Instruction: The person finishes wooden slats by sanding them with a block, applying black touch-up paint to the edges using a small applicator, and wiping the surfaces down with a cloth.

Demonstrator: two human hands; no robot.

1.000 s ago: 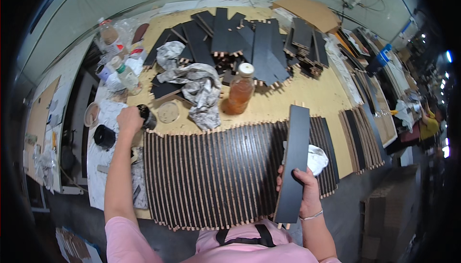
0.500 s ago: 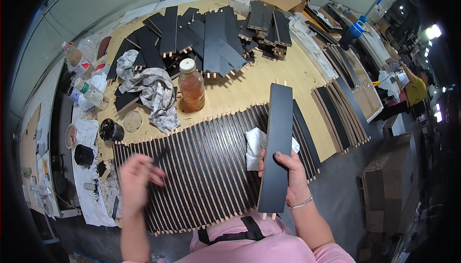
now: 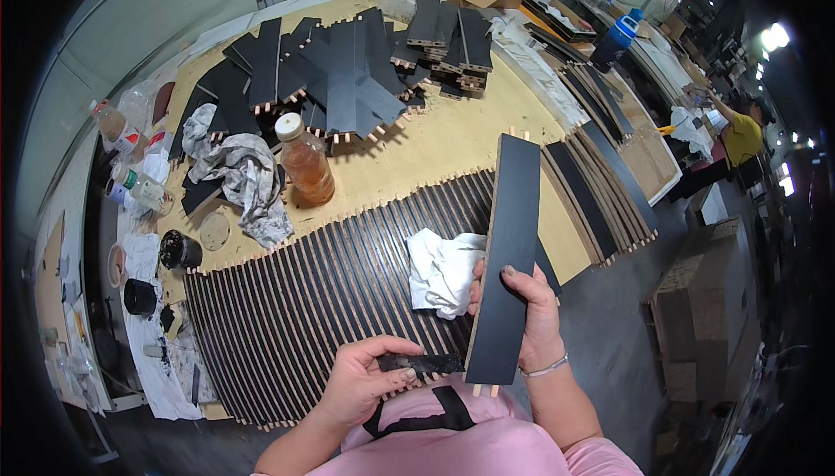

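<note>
In my right hand [image 3: 537, 306] a long black wooden board [image 3: 508, 259] with dowel pegs at both ends stands nearly upright, thumb on its face. My left hand [image 3: 370, 380] pinches a small flat black strip [image 3: 423, 363] between thumb and fingers. The strip's far tip reaches the left edge of the board near its bottom; whether they touch I cannot tell. Beneath both hands lies a long row of black boards on edge [image 3: 322, 302], dowel ends showing. A crumpled white cloth [image 3: 439, 272] rests on that row, just left of the held board.
A bottle of amber liquid [image 3: 306, 167] and a stained rag [image 3: 239, 176] stand beyond the row. Black boards [image 3: 348, 76] are heaped at the back. Small black pots [image 3: 179, 250] sit at the left; more boards [image 3: 600, 189] lean right. A co-worker [image 3: 742, 137] is far right.
My left hand has swung rightward and nearer with the black strip, to the held board's lower edge. The view has shifted slightly; more of the white cloth shows. My right hand still holds the board.
</note>
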